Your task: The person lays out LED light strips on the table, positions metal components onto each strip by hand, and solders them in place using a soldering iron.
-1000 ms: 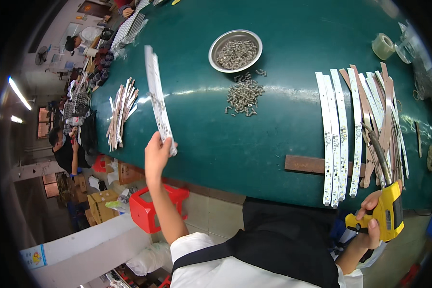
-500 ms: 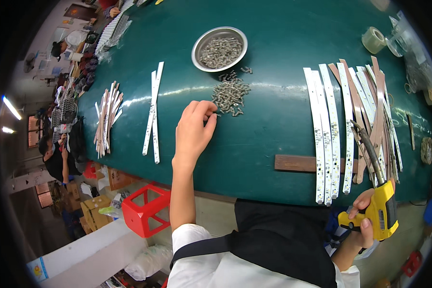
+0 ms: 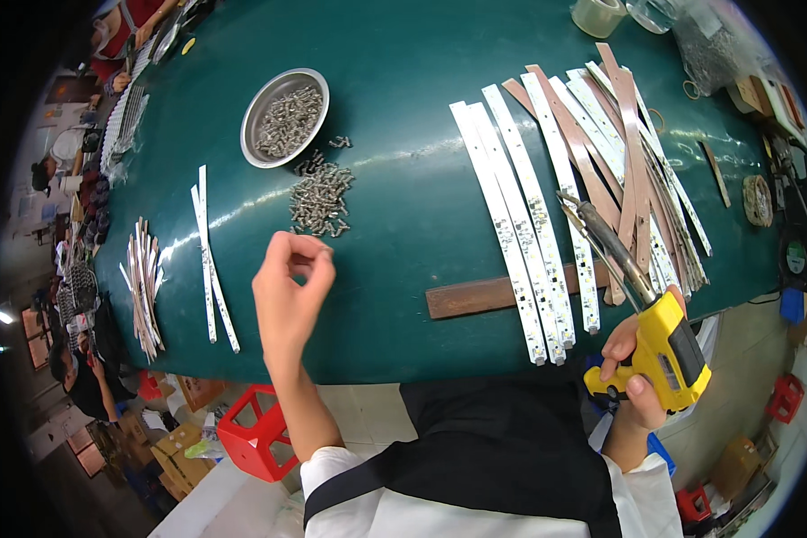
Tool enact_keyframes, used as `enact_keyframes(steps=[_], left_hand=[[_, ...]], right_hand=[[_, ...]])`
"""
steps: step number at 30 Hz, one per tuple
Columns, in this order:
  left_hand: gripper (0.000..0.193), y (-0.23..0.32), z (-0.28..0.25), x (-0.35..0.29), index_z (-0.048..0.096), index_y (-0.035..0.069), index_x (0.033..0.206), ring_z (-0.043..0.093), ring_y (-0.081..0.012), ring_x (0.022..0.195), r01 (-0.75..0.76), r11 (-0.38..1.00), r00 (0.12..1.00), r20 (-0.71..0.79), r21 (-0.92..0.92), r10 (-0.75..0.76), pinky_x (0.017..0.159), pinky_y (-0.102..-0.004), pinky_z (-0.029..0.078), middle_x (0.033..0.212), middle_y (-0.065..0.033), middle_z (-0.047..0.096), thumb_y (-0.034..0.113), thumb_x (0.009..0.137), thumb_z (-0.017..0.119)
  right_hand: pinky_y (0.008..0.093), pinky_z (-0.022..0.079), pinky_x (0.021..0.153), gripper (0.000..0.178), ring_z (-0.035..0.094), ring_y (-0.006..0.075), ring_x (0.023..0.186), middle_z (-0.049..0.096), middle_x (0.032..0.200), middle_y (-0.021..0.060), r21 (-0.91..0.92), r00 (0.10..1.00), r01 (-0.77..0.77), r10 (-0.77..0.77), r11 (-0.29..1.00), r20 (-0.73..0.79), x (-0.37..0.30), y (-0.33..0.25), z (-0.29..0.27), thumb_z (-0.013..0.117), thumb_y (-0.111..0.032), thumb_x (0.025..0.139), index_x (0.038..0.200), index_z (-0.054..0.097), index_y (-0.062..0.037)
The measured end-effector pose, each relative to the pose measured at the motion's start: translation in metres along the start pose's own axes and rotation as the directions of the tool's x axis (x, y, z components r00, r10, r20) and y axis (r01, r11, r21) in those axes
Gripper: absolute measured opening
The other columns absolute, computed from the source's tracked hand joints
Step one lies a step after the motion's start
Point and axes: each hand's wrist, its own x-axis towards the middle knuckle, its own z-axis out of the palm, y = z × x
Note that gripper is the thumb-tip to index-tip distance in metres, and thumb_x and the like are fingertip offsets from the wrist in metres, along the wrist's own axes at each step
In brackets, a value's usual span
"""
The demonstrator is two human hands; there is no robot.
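Two crossed strips [image 3: 206,247] toward the table's [image 3: 377,269] left edge look done, four strips [image 3: 523,242] across a wooden bar [image 3: 466,298] by the near edge seem pending, the left hand [image 3: 289,291] pinching (what, I cannot tell), the right hand [image 3: 641,403] gripping a soldering gun [image 3: 659,354].

Left hand [image 3: 289,291] forms a pinch; right hand [image 3: 644,403] curls, gripping.

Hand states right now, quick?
Left hand: closed in a pinch; can't tell whether it holds anything.
Right hand: closed, holding the yellow soldering gun.
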Motion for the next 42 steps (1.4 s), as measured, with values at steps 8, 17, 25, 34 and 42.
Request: enact_keyframes(steps=[8,17,25,34,42], left_hand=[[0.020,0.048,0.080,0.010,0.061,-0.004,0.111,0.066,-0.0129,0.086,0.104,0.806,0.902,0.396,-0.582,0.169,0.075,-0.0239,0.051,0.099,-0.0110,0.068,0.003,0.093,0.059],[0.010,0.054,0.106,0.022,0.065,0.002,0.096,0.065,-0.0171,0.074,-0.263,0.941,0.935,0.186,-0.211,0.303,0.067,-0.0294,0.052,0.087,-0.0075,0.066,0.004,0.086,0.064],[0.013,0.045,0.117,0.021,0.068,0.001,0.094,0.062,-0.0145,0.071,-0.437,0.886,0.895,0.024,-0.154,0.446,0.065,-0.0272,0.050,0.086,-0.0069,0.068,-0.002,0.082,0.067],[0.013,0.042,0.120,0.021,0.068,0.002,0.092,0.061,-0.0165,0.070,-0.526,0.849,0.850,0.012,-0.048,0.527,0.065,-0.0282,0.050,0.084,-0.0074,0.066,-0.002,0.079,0.069],[0.012,0.038,0.122,0.023,0.065,0.002,0.089,0.061,-0.0168,0.070,-0.556,0.831,0.830,0.025,-0.035,0.557,0.063,-0.0288,0.050,0.085,-0.0066,0.065,-0.002,0.078,0.070]], right_hand=[[0.0270,0.049,0.062,0.092,0.057,0.0189,0.063,0.057,0.085,0.0142,0.117,0.999,-0.050,0.050,0.992,0.006,0.007,0.001,0.002,0.062,-0.018,0.072,0.146,0.016,0.0107],[0.0279,0.048,0.060,0.094,0.056,0.0195,0.064,0.057,0.086,0.0156,0.129,0.986,-0.163,0.158,0.978,0.045,0.007,0.008,0.004,0.064,-0.021,0.073,0.147,0.014,0.0071],[0.0258,0.050,0.059,0.093,0.058,0.0185,0.073,0.060,0.090,0.0157,0.192,0.971,-0.230,0.214,0.954,0.101,0.008,0.014,0.004,0.071,-0.018,0.074,0.148,0.018,0.0011],[0.0250,0.050,0.055,0.094,0.059,0.0207,0.076,0.059,0.084,0.0133,0.141,0.967,-0.252,0.244,0.957,0.072,0.011,0.011,0.006,0.069,-0.021,0.072,0.147,0.019,0.0041],[0.0241,0.051,0.062,0.093,0.061,0.0162,0.076,0.061,0.094,0.0162,0.265,0.955,-0.290,0.260,0.920,0.145,0.012,0.015,0.003,0.074,-0.013,0.073,0.149,0.020,-0.0043]])
